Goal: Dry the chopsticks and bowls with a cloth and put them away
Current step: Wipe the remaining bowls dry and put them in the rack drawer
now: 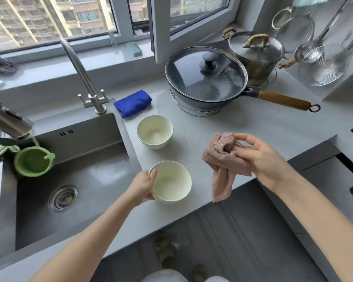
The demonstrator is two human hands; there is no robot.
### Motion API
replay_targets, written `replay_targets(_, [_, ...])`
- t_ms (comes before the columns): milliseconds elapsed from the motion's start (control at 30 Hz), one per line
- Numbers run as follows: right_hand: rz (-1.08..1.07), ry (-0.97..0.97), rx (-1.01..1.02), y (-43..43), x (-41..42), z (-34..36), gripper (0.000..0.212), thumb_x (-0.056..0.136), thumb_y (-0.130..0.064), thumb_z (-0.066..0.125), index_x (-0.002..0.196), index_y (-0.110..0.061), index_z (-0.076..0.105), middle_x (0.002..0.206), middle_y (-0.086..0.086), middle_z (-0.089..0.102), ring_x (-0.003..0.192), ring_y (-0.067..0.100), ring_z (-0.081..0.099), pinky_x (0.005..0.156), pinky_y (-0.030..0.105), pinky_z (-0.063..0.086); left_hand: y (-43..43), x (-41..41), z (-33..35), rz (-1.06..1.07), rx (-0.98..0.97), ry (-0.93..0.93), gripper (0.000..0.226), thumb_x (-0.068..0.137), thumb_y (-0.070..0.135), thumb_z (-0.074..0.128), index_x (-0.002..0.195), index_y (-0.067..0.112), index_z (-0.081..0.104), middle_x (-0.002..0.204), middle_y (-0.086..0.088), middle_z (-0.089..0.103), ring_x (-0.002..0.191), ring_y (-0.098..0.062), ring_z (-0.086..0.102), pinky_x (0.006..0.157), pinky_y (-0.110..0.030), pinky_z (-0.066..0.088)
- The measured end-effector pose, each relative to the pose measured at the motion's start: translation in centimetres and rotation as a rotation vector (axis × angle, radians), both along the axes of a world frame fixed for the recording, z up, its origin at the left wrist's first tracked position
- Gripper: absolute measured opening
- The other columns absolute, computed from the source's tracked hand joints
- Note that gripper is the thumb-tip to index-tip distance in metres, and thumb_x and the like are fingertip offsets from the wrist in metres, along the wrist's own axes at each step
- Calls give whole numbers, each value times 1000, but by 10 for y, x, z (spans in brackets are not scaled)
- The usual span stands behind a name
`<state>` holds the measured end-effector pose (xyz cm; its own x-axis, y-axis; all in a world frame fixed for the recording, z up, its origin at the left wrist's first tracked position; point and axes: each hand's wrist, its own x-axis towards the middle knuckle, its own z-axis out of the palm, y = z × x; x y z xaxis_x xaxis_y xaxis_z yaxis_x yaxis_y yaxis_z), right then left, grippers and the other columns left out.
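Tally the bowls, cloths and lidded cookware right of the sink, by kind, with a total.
Cream ceramic bowls: 2
Cloths: 2, pink waffle cloth, folded blue cloth
Lidded cookware: 2, glass-lidded pan, steel pot
Total: 6

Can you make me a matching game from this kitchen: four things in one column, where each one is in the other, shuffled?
Things
1. pink cloth
2. blue cloth
3. near bowl
4. green strainer

Places
A. beside the tap, on the counter
B. in the right hand
C. in the sink
D. rim gripped by the left hand

Pairs: 1-B, 2-A, 3-D, 4-C
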<state>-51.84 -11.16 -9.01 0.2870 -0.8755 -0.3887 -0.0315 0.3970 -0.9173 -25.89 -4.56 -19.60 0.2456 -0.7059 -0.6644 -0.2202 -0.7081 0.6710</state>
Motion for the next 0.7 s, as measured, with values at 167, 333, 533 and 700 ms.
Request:
replay_targets(167, [1,-76,-3,-2,-7,-1,26,88,3,52,107,-13,60,101,7,71,88,14,67,78,21,54,-9,-8,-9,36,-7,-137,39,99,35,40,100,3,61,90,-19,65,71,-39,70,69,-48,59])
replay_targets(333, [43,-148,-11,-11,17,0,22,88,-1,55,104,-15,60,96,6,71,83,14,67,77,24,52,-9,-6,-19,9,-34,-184,37,98,34,45,94,2,65,84,-13,62,59,-26,63,50,-32,56])
replay_targets(533, [-14,-387,156,-21,92,-9,34,92,-1,48,125,-7,51,102,15,66,86,27,65,70,38,53,8,8,13,241,-273,-140,60,86,67,40,117,18,58,112,-2,63,100,-21,62,89,-36,48])
replay_targets(700, [122,-182,282,6,169,-28,28,86,-2,48,106,-13,63,86,8,66,70,21,61,59,31,51,4,7,52,591,-621,906,67,76,77,37,115,27,60,101,-6,66,69,-13,67,70,-34,52])
